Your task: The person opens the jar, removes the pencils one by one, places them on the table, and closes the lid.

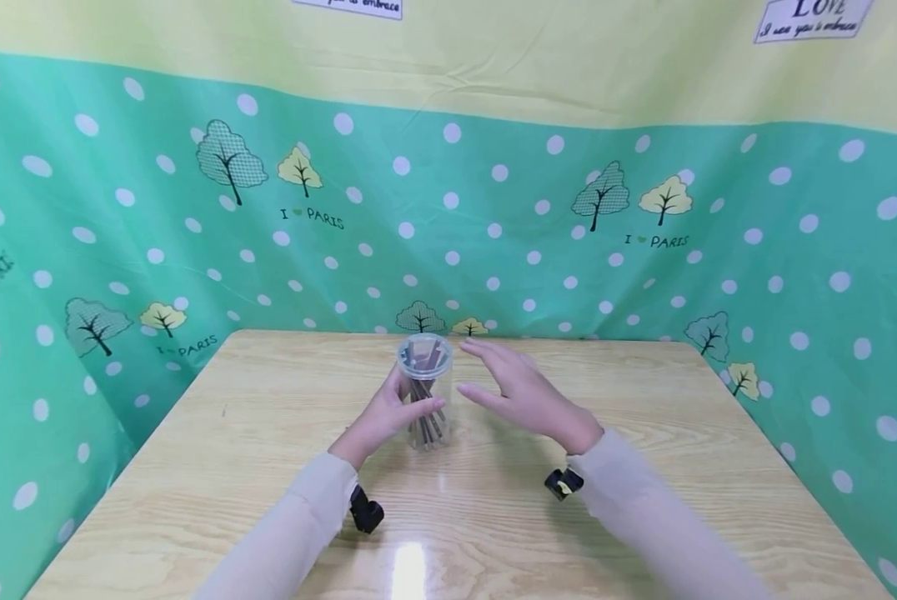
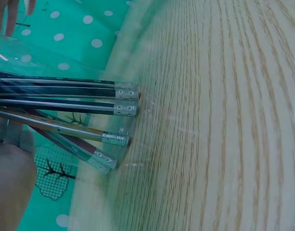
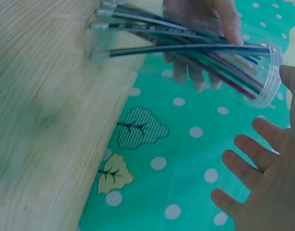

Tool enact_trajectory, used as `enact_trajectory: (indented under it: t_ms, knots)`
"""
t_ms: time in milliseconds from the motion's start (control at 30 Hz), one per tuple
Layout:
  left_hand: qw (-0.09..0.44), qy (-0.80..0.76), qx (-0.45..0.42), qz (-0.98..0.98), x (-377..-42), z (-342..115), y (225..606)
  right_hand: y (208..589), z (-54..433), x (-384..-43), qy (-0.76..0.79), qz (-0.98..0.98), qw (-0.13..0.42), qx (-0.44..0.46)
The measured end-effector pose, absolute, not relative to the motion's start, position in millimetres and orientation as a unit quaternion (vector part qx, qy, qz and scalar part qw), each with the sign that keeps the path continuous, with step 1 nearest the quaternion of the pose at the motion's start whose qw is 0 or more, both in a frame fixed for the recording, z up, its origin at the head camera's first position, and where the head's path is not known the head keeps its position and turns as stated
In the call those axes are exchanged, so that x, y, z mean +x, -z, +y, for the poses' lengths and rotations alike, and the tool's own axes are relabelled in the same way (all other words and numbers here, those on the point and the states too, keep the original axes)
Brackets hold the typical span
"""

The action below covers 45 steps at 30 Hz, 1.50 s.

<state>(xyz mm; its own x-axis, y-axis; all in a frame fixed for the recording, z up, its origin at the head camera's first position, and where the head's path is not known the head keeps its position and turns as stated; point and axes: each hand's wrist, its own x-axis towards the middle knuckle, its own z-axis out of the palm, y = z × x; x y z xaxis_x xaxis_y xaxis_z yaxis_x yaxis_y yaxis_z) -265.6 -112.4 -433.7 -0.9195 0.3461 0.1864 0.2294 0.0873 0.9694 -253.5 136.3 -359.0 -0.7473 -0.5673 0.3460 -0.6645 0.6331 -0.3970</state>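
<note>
Left hand (image 1: 388, 414): fingers curled round the clear jar (image 1: 424, 392), holding it upright on the worktop (image 1: 268, 467).
Right hand (image 1: 519, 392): fingers spread wide, holding nothing, just beside the jar's rim.
Pencils (image 2: 65, 96): a loose bundle inside the jar, eraser ends down.
Doing it well: I'd keep the jar steady in that grip so the pencils don't tip.

Bright even light, tabletop (image 1: 493, 533) glare, blurred wrist views.

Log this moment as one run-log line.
left hand: grips jar | pencils: inside | right hand: open beside jar | table
</note>
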Motion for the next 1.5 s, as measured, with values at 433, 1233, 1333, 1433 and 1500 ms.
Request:
enact_trajectory:
  t_ms: [433, 1233, 1333, 1433, 1500]
  knots:
    - [0.051, -0.652, 0.204, 0.729, -265.7, -112.2, 433.5, 358.7, 101.1, -259.3, -0.275, -0.882, 0.148, 0.353]
    - [0.080, -0.648, 0.187, 0.734, -260.2, -114.3, 430.7, 355.3, 58.8, -263.0, -0.269, -0.896, 0.228, 0.270]
    - [0.078, -0.648, 0.190, 0.734, -261.0, -114.5, 430.8, 355.1, 59.6, -262.8, -0.287, -0.892, 0.217, 0.274]
    - [0.075, -0.649, 0.201, 0.730, -262.1, -114.7, 431.1, 354.4, 61.3, -262.7, -0.310, -0.888, 0.199, 0.277]
    - [0.074, -0.649, 0.211, 0.727, -262.6, -114.7, 431.2, 353.8, 62.9, -263.0, -0.322, -0.884, 0.190, 0.281]
